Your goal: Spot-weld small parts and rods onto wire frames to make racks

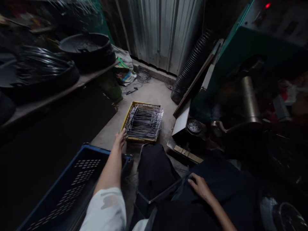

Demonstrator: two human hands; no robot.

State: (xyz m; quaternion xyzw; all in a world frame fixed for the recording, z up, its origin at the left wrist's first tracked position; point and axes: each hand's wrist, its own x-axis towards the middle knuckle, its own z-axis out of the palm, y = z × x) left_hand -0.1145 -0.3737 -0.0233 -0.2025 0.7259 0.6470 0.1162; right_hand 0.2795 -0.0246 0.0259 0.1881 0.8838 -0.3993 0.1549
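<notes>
My left hand (120, 138) reaches forward to the near left corner of a yellow plastic basket (141, 140) on the floor. Its fingers look stretched out and apart at the rim; whether they touch it is hard to tell. Inside the basket lies a pile of bent metal wires (144, 123), some poking over the right side. Above my lap, my right hand (199, 186) is closed, with thumb and fingers pinched on the end of a thin bent wire (166, 191). That wire runs leftward across my dark trousers and bends near my knee.
A blue plastic crate (64, 189) stands at my left, beneath a bench with black round tubs (89, 51). On the right are a green machine (240, 48), a small bowl of metal bits (194, 126) and leaning boards (196, 83). A ribbed black hose (190, 65) leans by the corrugated wall.
</notes>
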